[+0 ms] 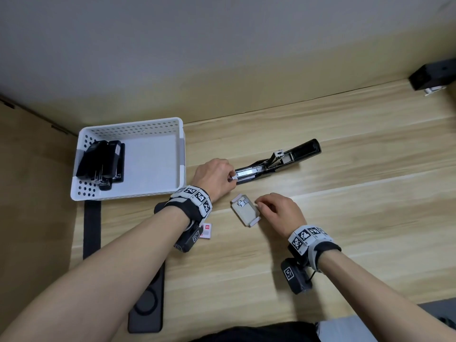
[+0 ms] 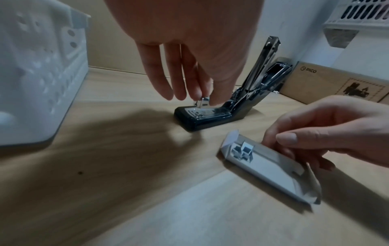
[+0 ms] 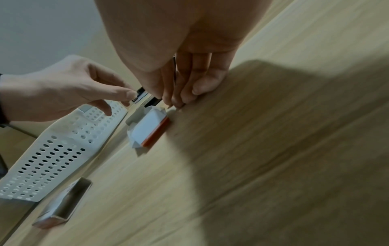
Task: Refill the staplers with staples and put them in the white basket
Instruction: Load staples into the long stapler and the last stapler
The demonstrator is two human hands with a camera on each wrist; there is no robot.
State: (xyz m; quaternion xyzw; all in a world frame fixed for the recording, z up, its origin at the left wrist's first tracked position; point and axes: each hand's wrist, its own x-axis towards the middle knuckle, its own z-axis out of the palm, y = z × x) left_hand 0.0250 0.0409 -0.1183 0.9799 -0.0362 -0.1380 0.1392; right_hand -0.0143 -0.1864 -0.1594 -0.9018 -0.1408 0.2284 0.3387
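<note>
A black stapler lies flipped open on the wooden table, its lid raised. My left hand pinches a short strip of staples at the front end of the stapler's channel, above its base. My right hand, fingers curled, holds the edge of an open staple tray that has a few staples at one end. The white basket stands to the left with black staplers inside it.
A staple box sleeve lies under my left wrist. A flat black pad sits at the table's front left and a black block at the far right. A cardboard box leans against the wall behind the stapler.
</note>
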